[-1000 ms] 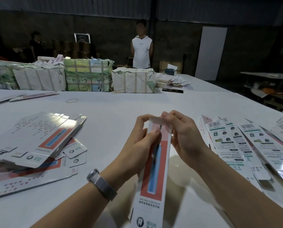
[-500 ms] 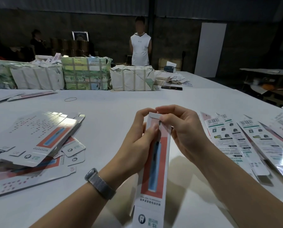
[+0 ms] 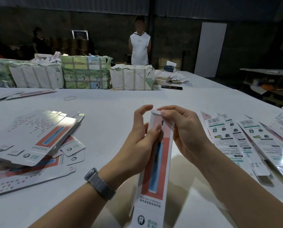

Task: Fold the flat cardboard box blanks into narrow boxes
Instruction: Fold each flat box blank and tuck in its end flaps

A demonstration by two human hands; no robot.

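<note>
**Closing the far end flap of one narrow box**

Both of my hands are clamped on the same box (image 3: 157,162), centre of the frame, held up off the white table (image 3: 121,112). Its long axis runs from the bottom edge of the frame, near me, up and slightly left to the far end at frame centre. That far end is where the work is.

Left hand (image 3: 142,139): wrapped round the box's left edge, thumb pressing the printed face, forefinger lifted clear.

Right hand (image 3: 185,132): fingers curled round the right edge, thumb and forefinger pinching the end flap (image 3: 155,112) at the top. I judge this hand nearer the flap; the tuck should fall to it. Whether the flap is already seated I cannot tell, as the fingers cover the seam.

Flat blanks (image 3: 32,137) piled at left of frame; more blanks (image 3: 233,140) fanned at right. Both are near my hands but apart from them.
</note>
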